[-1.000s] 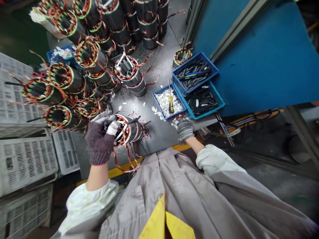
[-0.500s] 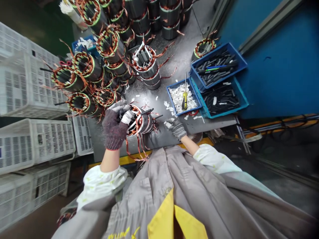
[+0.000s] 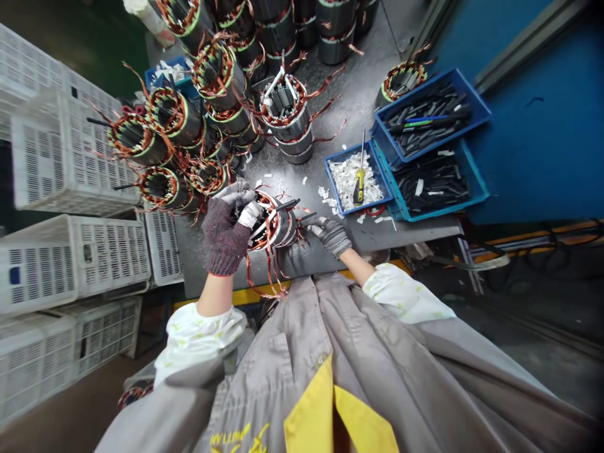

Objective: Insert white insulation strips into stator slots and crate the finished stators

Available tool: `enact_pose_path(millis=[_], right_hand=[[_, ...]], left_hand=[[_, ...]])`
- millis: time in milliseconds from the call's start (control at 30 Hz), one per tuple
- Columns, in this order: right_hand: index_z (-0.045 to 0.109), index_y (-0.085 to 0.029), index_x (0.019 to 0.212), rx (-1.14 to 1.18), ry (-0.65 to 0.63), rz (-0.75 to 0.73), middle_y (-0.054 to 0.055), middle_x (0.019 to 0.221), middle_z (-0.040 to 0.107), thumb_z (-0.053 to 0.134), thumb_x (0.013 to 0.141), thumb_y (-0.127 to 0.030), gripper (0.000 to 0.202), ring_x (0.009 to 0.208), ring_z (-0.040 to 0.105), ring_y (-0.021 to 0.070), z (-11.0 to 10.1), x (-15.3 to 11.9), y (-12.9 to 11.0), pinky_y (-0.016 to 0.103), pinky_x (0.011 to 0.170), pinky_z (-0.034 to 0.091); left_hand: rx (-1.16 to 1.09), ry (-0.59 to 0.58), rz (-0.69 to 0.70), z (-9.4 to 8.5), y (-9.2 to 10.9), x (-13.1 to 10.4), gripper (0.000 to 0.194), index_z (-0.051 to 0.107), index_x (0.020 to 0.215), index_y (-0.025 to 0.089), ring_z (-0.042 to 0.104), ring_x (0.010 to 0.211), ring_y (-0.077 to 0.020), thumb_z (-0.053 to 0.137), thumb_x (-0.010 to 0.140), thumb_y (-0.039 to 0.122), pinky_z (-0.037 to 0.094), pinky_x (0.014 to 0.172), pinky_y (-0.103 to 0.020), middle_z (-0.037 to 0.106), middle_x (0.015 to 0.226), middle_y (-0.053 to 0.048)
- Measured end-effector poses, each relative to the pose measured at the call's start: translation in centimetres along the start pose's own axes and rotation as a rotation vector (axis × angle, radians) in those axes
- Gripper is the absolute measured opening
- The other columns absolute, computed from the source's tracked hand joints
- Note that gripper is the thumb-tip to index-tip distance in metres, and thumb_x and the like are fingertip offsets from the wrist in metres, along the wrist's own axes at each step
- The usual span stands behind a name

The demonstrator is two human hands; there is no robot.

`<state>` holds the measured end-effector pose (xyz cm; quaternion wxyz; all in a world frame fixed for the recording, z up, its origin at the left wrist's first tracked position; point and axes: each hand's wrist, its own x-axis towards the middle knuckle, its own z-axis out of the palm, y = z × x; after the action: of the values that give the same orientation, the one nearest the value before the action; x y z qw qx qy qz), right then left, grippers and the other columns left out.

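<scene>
A metal stator with copper windings [image 3: 284,228] lies on its side near the table's front edge, its open end facing left. Black and white sleeves stick out of it, and copper leads hang over the edge. My left hand [image 3: 230,231], in a dark purple glove with pale fingertips, is closed at the stator's open end, thumb against the winding rim. My right hand [image 3: 330,235], in a grey striped glove, is just right of the stator's far end, fingers bent close together near a thin black sleeve [image 3: 307,216]. Whether its fingertips grip that sleeve is unclear.
Many stators [image 3: 167,116] stand at the back left, and stacked ones [image 3: 289,119] behind the work. A blue tray of white pieces [image 3: 346,209] holds a yellow screwdriver [image 3: 360,182]. Blue bins of black sleeves [image 3: 484,189] are at right, white crates [image 3: 106,258] at left.
The camera view has shifted, moving the table's contents slightly rightward. My right hand has come closer to the stator's right end. My left hand stays at the open end.
</scene>
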<state>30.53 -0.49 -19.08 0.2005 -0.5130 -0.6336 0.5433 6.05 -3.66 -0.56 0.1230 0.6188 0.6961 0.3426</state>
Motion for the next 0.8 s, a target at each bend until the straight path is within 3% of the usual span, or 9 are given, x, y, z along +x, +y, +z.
enact_pose_path(millis=[200,300,367,433,533,667,800], right_hand=[[0.080,-0.022,0.114,0.088,-0.027,0.074,0.006,0.114,0.082,0.052,0.099,-0.025,0.032,0.106,0.076,0.0212,1.3,0.8,-0.3,0.035,0.100,0.060],[0.081,-0.023,0.111,0.089,-0.100,0.046,0.005,0.110,0.083,0.061,0.096,-0.028,0.025,0.104,0.075,0.0220,-0.1,1.2,-0.2,0.035,0.099,0.060],[0.080,-0.022,0.109,0.157,-0.018,0.063,0.007,0.108,0.082,0.062,0.097,-0.036,0.026,0.100,0.076,0.0229,-1.6,1.3,-0.3,0.036,0.095,0.061],[0.078,-0.020,0.111,0.231,0.086,0.091,0.010,0.104,0.082,0.053,0.102,-0.049,0.040,0.089,0.076,0.0227,-2.8,1.2,-0.8,0.036,0.083,0.064],[0.078,-0.020,0.108,0.256,0.072,0.070,0.010,0.091,0.080,0.042,0.105,-0.060,0.053,0.073,0.072,0.0214,-3.1,1.0,-2.7,0.033,0.068,0.061],[0.080,-0.025,0.100,0.129,-0.020,-0.043,0.006,0.089,0.080,0.063,0.096,-0.053,0.033,0.083,0.074,0.0230,-2.9,0.7,-5.1,0.033,0.077,0.060],[0.079,-0.021,0.106,0.057,0.110,-0.045,0.008,0.095,0.079,0.054,0.099,-0.052,0.040,0.091,0.074,0.0242,-4.5,0.8,-4.9,0.038,0.086,0.061]], left_hand=[[0.005,0.006,-0.004,0.2,-0.1,0.1,0.030,0.072,0.124,0.027,0.063,0.131,-0.0249,0.067,0.099,0.043,0.052,0.114,-0.043,0.071,0.133,-0.007],[-0.017,0.033,0.023,0.3,0.0,0.1,0.027,0.072,0.120,0.026,0.064,0.132,-0.0248,0.066,0.099,0.042,0.051,0.115,-0.043,0.071,0.133,-0.007],[-0.033,0.051,0.043,0.4,0.2,0.1,0.026,0.073,0.117,0.025,0.064,0.133,-0.0248,0.066,0.099,0.042,0.052,0.115,-0.044,0.072,0.132,-0.008],[-0.035,0.054,0.047,0.4,0.4,0.1,0.027,0.073,0.118,0.024,0.065,0.132,-0.0249,0.067,0.098,0.042,0.053,0.114,-0.043,0.072,0.132,-0.008],[-0.011,0.051,0.023,0.4,0.6,0.0,0.025,0.073,0.117,0.024,0.065,0.133,-0.0246,0.067,0.098,0.040,0.053,0.114,-0.043,0.073,0.131,-0.008],[-0.025,0.068,0.015,0.4,0.7,0.1,0.024,0.074,0.113,0.024,0.066,0.131,-0.0244,0.069,0.096,0.039,0.053,0.113,-0.043,0.074,0.129,-0.008],[-0.031,0.051,-0.002,0.3,1.0,0.2,0.025,0.074,0.112,0.024,0.067,0.128,-0.0252,0.070,0.095,0.041,0.054,0.112,-0.044,0.074,0.129,-0.008]])
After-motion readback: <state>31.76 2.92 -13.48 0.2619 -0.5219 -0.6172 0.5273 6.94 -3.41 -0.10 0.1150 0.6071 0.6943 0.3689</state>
